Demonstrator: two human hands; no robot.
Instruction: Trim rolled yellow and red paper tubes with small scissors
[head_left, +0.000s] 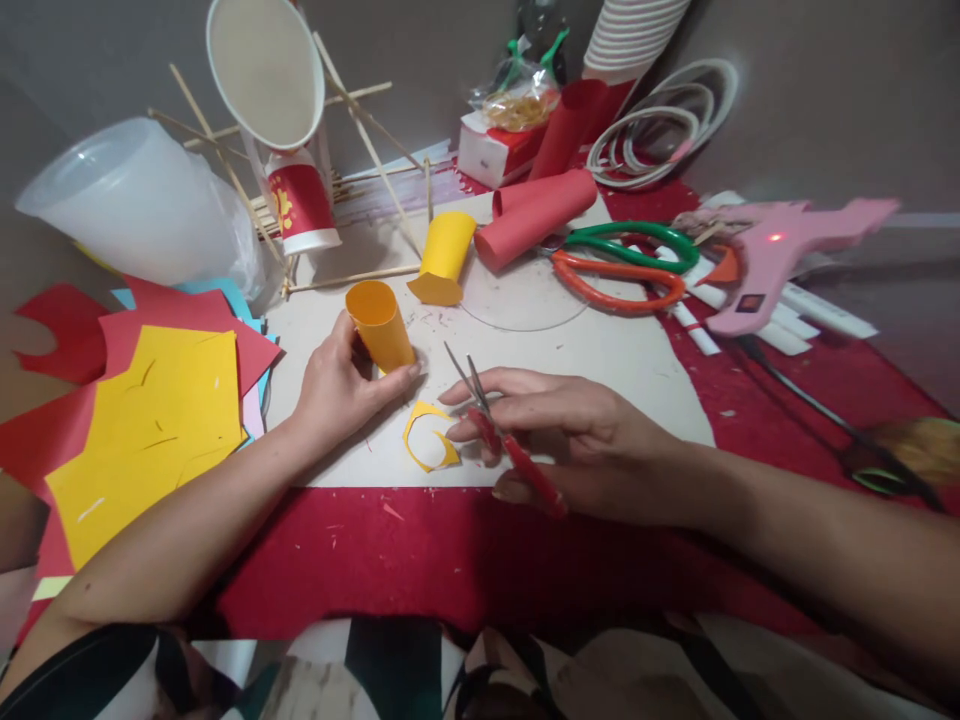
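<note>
Towards the left edge of the red-covered table (pixel 352 560), a cut yellow sheet (pixel 161 420) lies on red paper (pixel 255 350). Next, the left hand (pixel 334 375) grips a yellow paper tube (pixel 386 335), open end up, over the white sheet (pixel 645 375). A curved yellow scrap (pixel 415 455) lies between the hands, nearer the front edge. The right hand (pixel 585 425) holds red-handled scissors (pixel 525 465), blades slightly parted. Towards the right edge lies a pink glue gun (pixel 776 250).

orange-yellow tube (pixel 386 335), red-handled scissors (pixel 519 458)

Near cloth (pixel 360 560) offers passage; orange tube (pixel 385 332) and small scissors (pixel 520 457) obstruct beyond.
</note>
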